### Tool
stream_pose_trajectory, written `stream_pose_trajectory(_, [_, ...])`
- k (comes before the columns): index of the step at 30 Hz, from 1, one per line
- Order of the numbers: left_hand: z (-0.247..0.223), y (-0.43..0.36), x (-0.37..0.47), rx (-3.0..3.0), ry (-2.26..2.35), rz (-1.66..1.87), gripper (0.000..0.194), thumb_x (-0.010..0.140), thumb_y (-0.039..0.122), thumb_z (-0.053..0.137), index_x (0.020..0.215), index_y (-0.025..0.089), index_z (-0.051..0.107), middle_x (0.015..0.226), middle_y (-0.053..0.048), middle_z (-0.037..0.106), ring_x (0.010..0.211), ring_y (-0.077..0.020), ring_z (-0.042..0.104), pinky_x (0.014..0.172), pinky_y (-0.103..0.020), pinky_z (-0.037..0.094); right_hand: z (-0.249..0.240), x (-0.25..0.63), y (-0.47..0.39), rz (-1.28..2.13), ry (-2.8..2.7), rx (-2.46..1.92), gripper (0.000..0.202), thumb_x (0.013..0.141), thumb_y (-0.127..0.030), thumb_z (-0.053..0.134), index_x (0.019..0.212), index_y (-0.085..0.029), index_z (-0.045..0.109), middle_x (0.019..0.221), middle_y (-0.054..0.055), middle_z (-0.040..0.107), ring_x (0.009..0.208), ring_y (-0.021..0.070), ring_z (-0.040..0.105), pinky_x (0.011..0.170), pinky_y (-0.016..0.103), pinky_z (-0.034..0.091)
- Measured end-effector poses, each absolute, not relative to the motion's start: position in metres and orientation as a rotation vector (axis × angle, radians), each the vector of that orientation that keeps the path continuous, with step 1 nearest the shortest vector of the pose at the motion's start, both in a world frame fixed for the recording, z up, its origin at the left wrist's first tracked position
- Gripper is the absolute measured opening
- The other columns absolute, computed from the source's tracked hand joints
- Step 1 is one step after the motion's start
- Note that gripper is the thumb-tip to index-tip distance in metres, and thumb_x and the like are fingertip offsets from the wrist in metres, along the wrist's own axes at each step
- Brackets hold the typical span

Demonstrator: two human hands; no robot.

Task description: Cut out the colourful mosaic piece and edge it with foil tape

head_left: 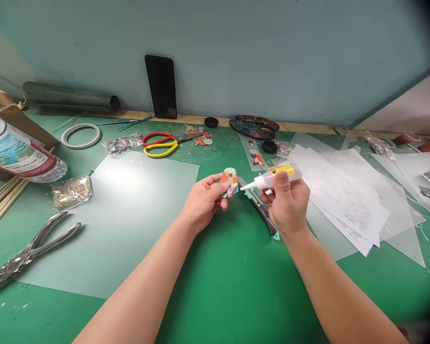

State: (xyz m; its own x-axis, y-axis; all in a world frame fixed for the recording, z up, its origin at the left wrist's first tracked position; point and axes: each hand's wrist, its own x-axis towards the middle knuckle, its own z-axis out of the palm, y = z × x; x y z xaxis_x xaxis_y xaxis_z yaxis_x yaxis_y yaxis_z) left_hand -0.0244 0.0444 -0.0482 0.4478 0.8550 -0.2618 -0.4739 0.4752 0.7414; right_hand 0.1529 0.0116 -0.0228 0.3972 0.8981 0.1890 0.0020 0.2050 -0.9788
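Note:
My left hand (205,200) pinches a small flat cut-out (230,177) in orange, yellow and white, with its lower part behind my thumb. In my right hand (288,205) is a white glue bottle (281,175) with a yellow label, lying nearly level. Its thin nozzle points left and slightly down, close to the cut-out's right edge; whether the two touch I cannot tell. Under and between my hands a teal and black utility knife (261,210) lies on the green table. Beyond my right hand is a clear strip with a similar coloured piece (256,156).
Red and yellow scissors (165,144) lie near coloured scraps. A translucent sheet (129,220), a metal hole punch (28,253), a bag of gold rings (72,192) and a bottle (17,150) occupy the left. Papers (340,191) spread rightward. A phone (161,86) leans on the wall.

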Motion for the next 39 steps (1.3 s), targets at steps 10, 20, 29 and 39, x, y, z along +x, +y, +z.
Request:
stream_pose_trajectory(10, [-0.045,0.043,-0.024,0.641,0.678,0.871,0.040,0.081,0.024,0.080,0.118,0.013,0.070,0.068,0.001,0.064,0.045,-0.0055,0.048,0.046,-0.020,0.039,-0.022,0.147,0.011,0.913,-0.986,-1.142,0.046,0.081,-0.063,0.079,0.089,-0.019,0.067,0.058,-0.005,0.044,0.046,0.0084,0.039,0.038,0.023,0.029])
stream_pose_trajectory(20, [-0.046,0.043,-0.025,0.646,0.691,0.849,0.043,0.078,0.024,0.082,0.118,0.011,0.072,0.067,0.000,0.065,0.046,-0.0058,0.047,0.047,-0.020,0.038,-0.020,0.142,0.014,0.938,-0.896,-1.149,0.054,0.075,-0.071,0.079,0.084,-0.019,0.066,0.058,-0.004,0.045,0.046,0.0076,0.037,0.036,0.022,0.026])
stream_pose_trajectory(29, [-0.044,0.042,-0.024,0.648,0.721,0.841,0.047,0.081,0.022,0.079,0.125,0.009,0.067,0.066,-0.001,0.067,0.045,-0.0069,0.049,0.046,-0.021,0.038,-0.020,0.141,0.013,0.941,-0.909,-1.154,0.053,0.074,-0.068,0.082,0.080,-0.018,0.065,0.057,-0.005,0.041,0.046,0.0074,0.036,0.037,0.022,0.027])
stream_pose_trajectory(39, [-0.043,0.042,-0.024,0.669,0.749,0.835,0.063,0.082,0.022,0.078,0.139,0.004,0.056,0.068,-0.002,0.068,0.046,-0.0074,0.049,0.046,-0.022,0.038,-0.020,0.139,0.014,0.939,-0.900,-1.157,0.052,0.076,-0.066,0.081,0.072,-0.021,0.055,0.057,-0.005,0.042,0.046,0.0072,0.036,0.036,0.021,0.027])
